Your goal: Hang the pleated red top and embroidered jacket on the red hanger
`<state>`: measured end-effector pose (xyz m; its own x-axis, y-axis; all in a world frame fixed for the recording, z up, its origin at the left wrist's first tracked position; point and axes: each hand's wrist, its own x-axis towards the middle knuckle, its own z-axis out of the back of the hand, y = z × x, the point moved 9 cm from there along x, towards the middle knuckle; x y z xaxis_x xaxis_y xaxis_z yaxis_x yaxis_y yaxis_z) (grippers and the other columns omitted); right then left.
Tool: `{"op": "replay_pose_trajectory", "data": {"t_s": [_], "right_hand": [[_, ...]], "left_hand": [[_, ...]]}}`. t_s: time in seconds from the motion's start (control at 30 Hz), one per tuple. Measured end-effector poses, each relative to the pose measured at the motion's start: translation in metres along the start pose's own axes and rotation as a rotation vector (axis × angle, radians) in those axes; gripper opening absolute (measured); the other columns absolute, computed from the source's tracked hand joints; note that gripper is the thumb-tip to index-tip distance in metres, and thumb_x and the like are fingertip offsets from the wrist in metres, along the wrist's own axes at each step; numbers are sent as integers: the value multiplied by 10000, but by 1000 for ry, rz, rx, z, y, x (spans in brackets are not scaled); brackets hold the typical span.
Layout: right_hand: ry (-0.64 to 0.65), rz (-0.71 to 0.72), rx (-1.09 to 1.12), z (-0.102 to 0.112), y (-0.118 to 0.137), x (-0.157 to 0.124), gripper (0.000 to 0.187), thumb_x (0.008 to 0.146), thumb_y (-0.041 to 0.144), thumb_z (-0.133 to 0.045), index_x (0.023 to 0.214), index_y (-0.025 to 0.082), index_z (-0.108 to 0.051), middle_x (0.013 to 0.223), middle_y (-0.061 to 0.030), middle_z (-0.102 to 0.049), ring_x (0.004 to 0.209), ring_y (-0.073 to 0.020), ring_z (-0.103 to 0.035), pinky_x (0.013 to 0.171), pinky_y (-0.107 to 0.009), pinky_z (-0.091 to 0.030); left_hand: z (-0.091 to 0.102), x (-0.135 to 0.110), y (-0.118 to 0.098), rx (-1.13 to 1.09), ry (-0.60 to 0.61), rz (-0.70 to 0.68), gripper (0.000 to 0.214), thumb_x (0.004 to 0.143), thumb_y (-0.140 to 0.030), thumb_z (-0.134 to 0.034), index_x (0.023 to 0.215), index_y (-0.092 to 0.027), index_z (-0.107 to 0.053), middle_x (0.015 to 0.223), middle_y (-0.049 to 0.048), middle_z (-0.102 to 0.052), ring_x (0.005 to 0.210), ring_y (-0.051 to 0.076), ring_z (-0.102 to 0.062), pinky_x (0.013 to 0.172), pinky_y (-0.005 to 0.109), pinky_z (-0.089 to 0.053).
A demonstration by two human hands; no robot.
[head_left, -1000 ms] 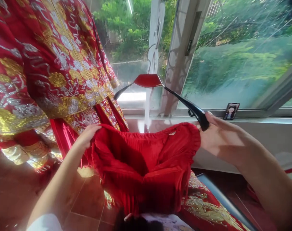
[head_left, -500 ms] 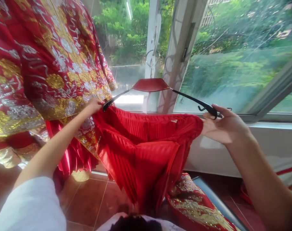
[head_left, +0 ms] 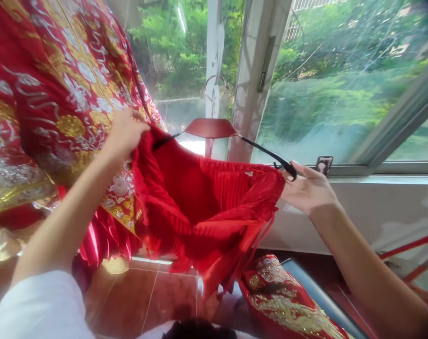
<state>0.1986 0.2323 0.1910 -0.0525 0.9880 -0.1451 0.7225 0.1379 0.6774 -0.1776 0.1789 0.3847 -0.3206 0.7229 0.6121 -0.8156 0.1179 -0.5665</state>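
A red pleated skirt (head_left: 206, 202) is stretched between my two hands in front of a window. My left hand (head_left: 124, 134) grips its left waist edge, fingers closed, right at the left tip of a black hanger (head_left: 266, 153) with a red centre. My right hand (head_left: 305, 188) pinches the skirt's right waist edge together with the hanger's right tip. The skirt's lower part hangs bunched toward the floor.
A red robe with gold and silver embroidery (head_left: 51, 103) hangs at the left, close to my left arm. More embroidered red cloth (head_left: 287, 301) lies at the bottom right. A small photo card (head_left: 323, 165) stands on the window sill (head_left: 393, 179). Brown floor tiles (head_left: 146, 301) lie below.
My left hand has risen with the skirt's left edge up to the hanger's left tip. The waist is now pulled wider along the hanger, and the right hand has shifted slightly left.
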Motion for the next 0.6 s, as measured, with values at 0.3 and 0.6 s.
{"op": "replay_pose_trajectory", "data": {"t_s": [0.3, 0.6], "right_hand": [[96, 41, -176, 14, 8, 17, 304, 559, 302, -743, 648, 229, -461, 573, 46, -406, 569, -134, -522, 615, -289, -472], [232, 311, -691, -6, 40, 15, 396, 693, 545, -628, 566, 230, -425, 541, 11, -412, 482, -149, -486, 520, -312, -442]], "left_hand": [[-118, -103, -94, 598, 247, -464, 384, 965, -357, -348, 983, -131, -658, 779, 130, -671, 738, 249, -642, 636, 352, -443], [-189, -58, -194, 415, 138, -948, 555, 998, -380, -241, 987, -130, -736, 935, 139, -724, 891, 241, -622, 867, 412, -370]]}}
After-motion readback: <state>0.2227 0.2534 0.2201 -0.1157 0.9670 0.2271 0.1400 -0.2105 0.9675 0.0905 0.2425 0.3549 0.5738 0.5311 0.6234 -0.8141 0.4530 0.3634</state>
